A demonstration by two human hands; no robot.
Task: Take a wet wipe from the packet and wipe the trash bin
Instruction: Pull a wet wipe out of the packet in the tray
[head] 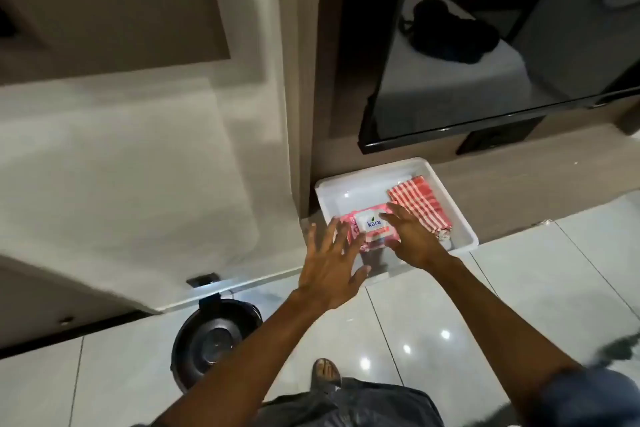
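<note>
A pink wet wipe packet (370,226) with a white label lies in a white tray (363,180) on the floor by the wall. My left hand (329,270) hovers open over the packet's left end, fingers spread. My right hand (410,236) reaches over the packet's right side, fingers apart; whether it touches the packet I cannot tell. The black round trash bin (211,343) stands on the floor at the lower left, lid shut.
A red-and-white striped cloth (420,206) lies folded in the tray's right half. A black TV screen (485,45) hangs above the tray. A white cabinet (121,166) stands at the left. My foot (325,374) rests on the glossy tiled floor (519,288).
</note>
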